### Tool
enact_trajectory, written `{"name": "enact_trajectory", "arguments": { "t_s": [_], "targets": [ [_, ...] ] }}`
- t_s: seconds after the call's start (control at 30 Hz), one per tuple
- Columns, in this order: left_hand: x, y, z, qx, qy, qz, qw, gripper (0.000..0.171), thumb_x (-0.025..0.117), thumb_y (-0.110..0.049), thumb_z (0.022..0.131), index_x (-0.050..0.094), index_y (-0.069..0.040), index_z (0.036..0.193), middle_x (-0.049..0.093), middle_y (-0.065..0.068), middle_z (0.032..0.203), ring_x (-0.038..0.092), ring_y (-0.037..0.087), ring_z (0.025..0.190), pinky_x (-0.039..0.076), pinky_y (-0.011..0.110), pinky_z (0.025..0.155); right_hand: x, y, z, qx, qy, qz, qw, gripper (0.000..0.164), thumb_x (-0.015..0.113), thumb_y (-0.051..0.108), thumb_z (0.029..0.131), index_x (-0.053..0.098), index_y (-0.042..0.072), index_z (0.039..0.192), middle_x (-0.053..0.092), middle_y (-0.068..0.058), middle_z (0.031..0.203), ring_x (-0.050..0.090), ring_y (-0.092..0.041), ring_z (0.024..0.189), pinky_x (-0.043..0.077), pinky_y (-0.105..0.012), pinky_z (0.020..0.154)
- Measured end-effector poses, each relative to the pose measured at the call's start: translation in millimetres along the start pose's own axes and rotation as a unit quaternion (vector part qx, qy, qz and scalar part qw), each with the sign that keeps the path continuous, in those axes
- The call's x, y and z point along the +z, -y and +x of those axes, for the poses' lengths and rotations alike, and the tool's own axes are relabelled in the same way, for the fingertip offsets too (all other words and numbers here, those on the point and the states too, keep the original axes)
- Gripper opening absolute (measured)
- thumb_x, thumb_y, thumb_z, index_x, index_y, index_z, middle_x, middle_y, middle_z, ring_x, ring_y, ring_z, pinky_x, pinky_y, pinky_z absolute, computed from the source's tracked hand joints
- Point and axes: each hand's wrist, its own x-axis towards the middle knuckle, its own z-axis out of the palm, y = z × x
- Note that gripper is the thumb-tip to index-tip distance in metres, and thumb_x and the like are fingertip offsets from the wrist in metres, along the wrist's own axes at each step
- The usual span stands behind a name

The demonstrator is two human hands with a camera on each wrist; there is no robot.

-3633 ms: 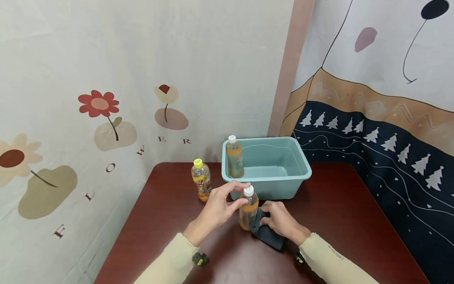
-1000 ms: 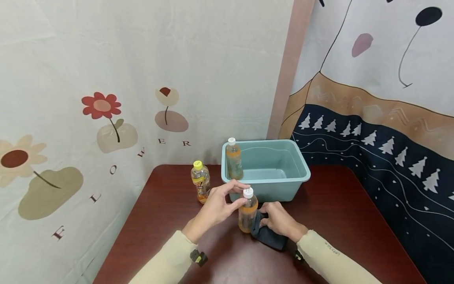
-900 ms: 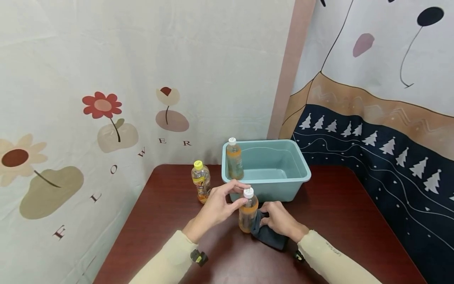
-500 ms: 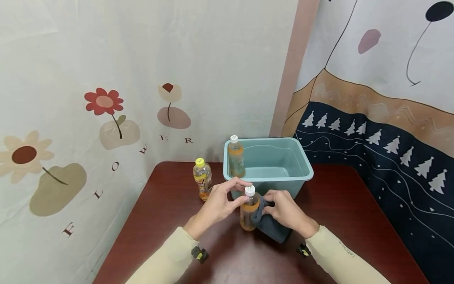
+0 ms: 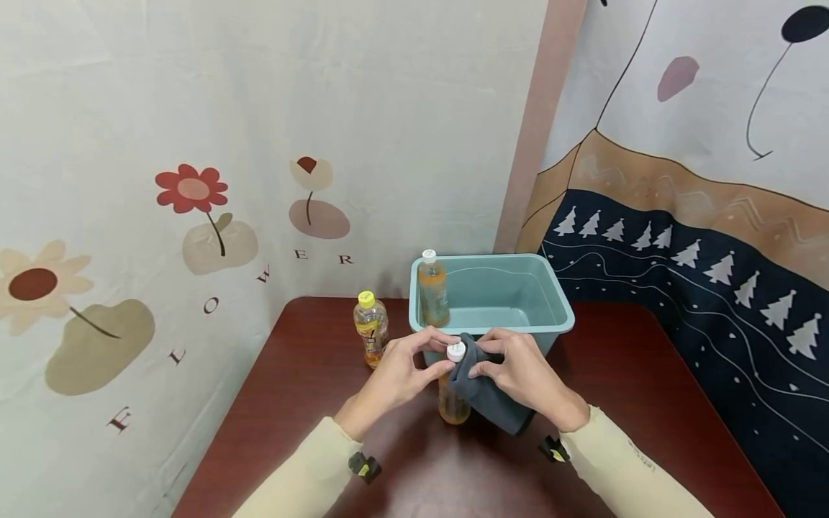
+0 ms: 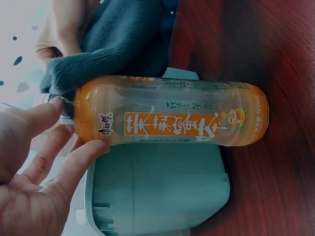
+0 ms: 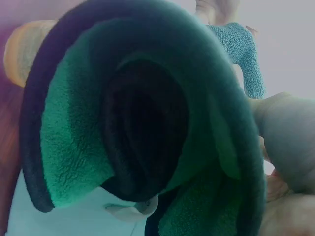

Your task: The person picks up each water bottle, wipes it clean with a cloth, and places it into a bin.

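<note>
An upright drink bottle point(image 6: 172, 110) with an orange label and white cap stands on the table. My left hand point(image 5: 403, 370) pinches it at the neck, just under the cap, between thumb and fingers. A dark grey-blue cloth point(image 5: 488, 396) is bunched in my right hand point(image 5: 526, 370), which presses its upper fold against the bottle's shoulder beside the cap. The cloth's lower part hangs down and covers part of the bottle in the head view. In the right wrist view the folded cloth point(image 7: 221, 73) fills most of the picture and hides the fingertips.
Behind the hands stands a light blue plastic basin point(image 5: 557, 316); a similar white-capped bottle point(image 5: 433, 291) stands upright inside at its left. A yellow-capped bottle point(image 5: 371, 331) stands on the dark red table point(image 5: 311, 352), left of the basin. Printed curtains hang behind.
My right hand has lifted the cloth from the bottle's lower side up to its neck and cap. My left hand keeps its hold at the neck, and the bottle stays in place.
</note>
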Motion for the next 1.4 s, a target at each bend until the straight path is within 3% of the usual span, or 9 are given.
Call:
{"name": "enact_trajectory", "arguments": {
  "t_s": [0.13,0.47,0.57,0.73,0.97,1.2,1.4],
  "targets": [
    [-1.6,0.3,0.5,0.003,0.001,-0.001,1.0000,0.036,0.090,-0.019,0.106,0.080,-0.029,0.139,0.087,-0.002,0.129,0.085,0.023,0.120,0.055,0.025,0.073,0,4,2,0.005,-0.002,0.000,1.000,0.033,0.101,0.013,0.091,0.092,0.009,0.122,0.084,0.002,0.112,0.079,-0.016,0.103,0.067,-0.029,0.088],
    [-4.8,0.0,-0.3,0.008,0.010,-0.007,0.9999,0.037,0.090,-0.015,0.105,0.077,-0.026,0.139,0.089,0.001,0.128,0.086,0.023,0.121,0.059,0.024,0.079,0,5,0,0.007,0.008,-0.008,1.000,0.034,0.101,0.016,0.091,0.092,0.011,0.124,0.085,0.001,0.113,0.079,-0.015,0.103,0.068,-0.029,0.088],
    [-5.9,-0.9,0.0,0.011,0.015,-0.018,0.9997,0.038,0.089,-0.014,0.105,0.076,-0.025,0.139,0.088,0.002,0.129,0.087,0.024,0.122,0.061,0.025,0.079,-2,4,-3,0.013,0.009,-0.014,1.000,0.033,0.101,0.017,0.092,0.092,0.012,0.123,0.085,0.001,0.113,0.079,-0.015,0.102,0.067,-0.028,0.086],
    [-7.5,-1.7,-1.8,-0.006,0.028,-0.057,0.9980,0.040,0.088,-0.009,0.106,0.075,-0.024,0.140,0.086,0.004,0.136,0.085,0.026,0.126,0.070,0.028,0.092,-6,2,-10,0.027,0.011,-0.008,1.000,0.029,0.101,0.019,0.092,0.093,0.015,0.120,0.084,0.004,0.110,0.075,-0.012,0.098,0.064,-0.026,0.082],
    [-5.1,-2.9,-3.8,-0.016,0.031,-0.085,0.9957,0.042,0.090,-0.011,0.105,0.075,-0.025,0.141,0.082,0.001,0.139,0.084,0.025,0.128,0.071,0.033,0.097,-12,-3,-19,0.042,-0.003,-0.007,0.999,0.029,0.100,0.017,0.092,0.093,0.018,0.121,0.084,0.005,0.110,0.078,-0.012,0.100,0.067,-0.028,0.086],
    [1.4,-7.1,-0.2,-0.009,0.014,-0.056,0.9983,0.042,0.097,-0.024,0.100,0.077,-0.019,0.137,0.083,-0.002,0.133,0.085,0.025,0.120,0.070,0.031,0.094,-16,-5,-20,0.058,-0.011,-0.010,0.998,0.031,0.101,0.014,0.091,0.093,0.018,0.121,0.086,0.004,0.114,0.079,-0.016,0.106,0.069,-0.032,0.090],
    [2.6,-7.7,1.6,0.005,-0.006,-0.056,0.9984,0.039,0.097,-0.016,0.097,0.082,-0.014,0.133,0.082,0.002,0.129,0.082,0.025,0.120,0.069,0.030,0.098,-16,-5,-20,0.068,-0.017,-0.012,0.997,0.032,0.100,0.013,0.092,0.093,0.019,0.122,0.085,0.003,0.118,0.080,-0.019,0.112,0.070,-0.033,0.094]
  ]
}}
